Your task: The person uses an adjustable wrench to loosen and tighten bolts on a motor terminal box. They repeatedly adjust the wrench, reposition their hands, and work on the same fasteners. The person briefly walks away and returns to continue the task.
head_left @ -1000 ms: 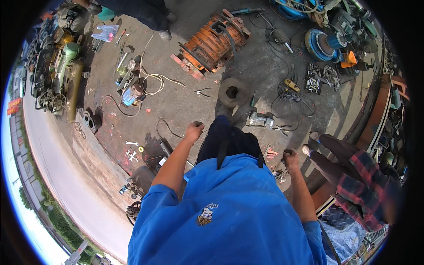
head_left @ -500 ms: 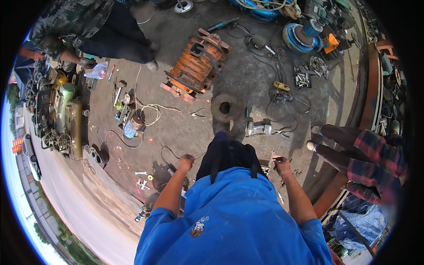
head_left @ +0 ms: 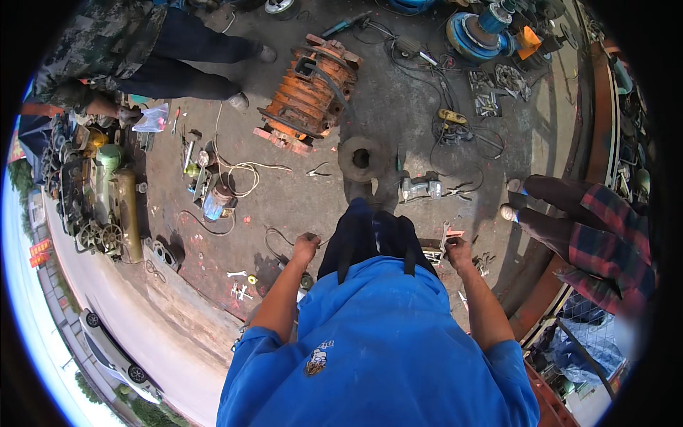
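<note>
My left hand (head_left: 306, 246) hangs beside my left thigh with its fingers curled closed; whether something thin is in them I cannot make out. A dark cable (head_left: 271, 242) loops on the ground near it. To the right of my legs, my right hand (head_left: 459, 252) is also curled closed, and what it may hold is hidden. Near its fingers lie a wrench (head_left: 445, 232) and a tray of small tools (head_left: 431, 252). Ahead of my feet stands a dark round metal part (head_left: 361, 159) with a central hole. A grey cordless power tool (head_left: 421, 188) lies right of it.
A ribbed orange motor housing (head_left: 307, 94) lies ahead. Pliers (head_left: 318, 170), wrenches (head_left: 240, 287) and cables (head_left: 242, 171) are scattered about. A blue machine (head_left: 475, 35) stands far right. A person in camouflage (head_left: 99, 50) works at left; another in plaid (head_left: 605, 220) is at right.
The view has shifted, so the ground things sit slightly higher or to the left. Both my hands appear a little higher. More of a white car shows at lower left.
</note>
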Demonstrator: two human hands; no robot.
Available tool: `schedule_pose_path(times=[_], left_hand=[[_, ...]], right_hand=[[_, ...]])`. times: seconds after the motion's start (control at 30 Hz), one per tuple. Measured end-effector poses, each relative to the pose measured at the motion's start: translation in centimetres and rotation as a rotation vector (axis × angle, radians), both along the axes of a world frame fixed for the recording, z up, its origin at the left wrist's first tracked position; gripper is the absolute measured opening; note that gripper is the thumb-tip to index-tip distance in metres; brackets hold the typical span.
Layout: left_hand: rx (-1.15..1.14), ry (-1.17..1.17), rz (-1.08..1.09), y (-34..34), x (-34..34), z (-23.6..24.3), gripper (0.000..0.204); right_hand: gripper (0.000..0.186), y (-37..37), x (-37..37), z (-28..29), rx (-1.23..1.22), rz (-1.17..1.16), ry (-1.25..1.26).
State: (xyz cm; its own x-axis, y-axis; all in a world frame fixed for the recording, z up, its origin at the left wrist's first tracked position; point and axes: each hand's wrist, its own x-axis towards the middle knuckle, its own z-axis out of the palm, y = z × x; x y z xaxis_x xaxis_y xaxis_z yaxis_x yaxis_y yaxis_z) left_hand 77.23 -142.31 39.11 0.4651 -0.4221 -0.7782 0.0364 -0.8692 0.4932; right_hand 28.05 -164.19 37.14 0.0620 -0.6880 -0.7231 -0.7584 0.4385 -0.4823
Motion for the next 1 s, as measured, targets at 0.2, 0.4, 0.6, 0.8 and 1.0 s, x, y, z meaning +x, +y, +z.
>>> schedule_pose_path(times=[0.2,0.4,0.6,0.8,1.0], left_hand=[[-0.031,0.012,-0.01,1.1,-0.5,-0.7,0.034],[0.077,0.063,-0.027,-4.2,-0.1,1.5,0.061],[-0.136,0.002,-0.035,-15.5,2.4,5.7,0.072],[-0.252,0.011,-0.192,-16.0,0.5,5.1,0.066],[0.058,0.006,-0.561,-9.2,3.7,-1.4,0.042]], right_hand=[[0.037,-1.8,0.7,1.8,0.019,0.05,0.045],[0.026,-1.0,-0.3,0.2,0.004,-0.081,-0.045],[0.027,-0.7,1.0,1.3,0.14,-0.087,-0.01],[0.032,-0.2,2.1,3.6,0.123,-0.137,0.013],[0.039,3.1,5.8,8.5,0.054,-0.115,0.105]])
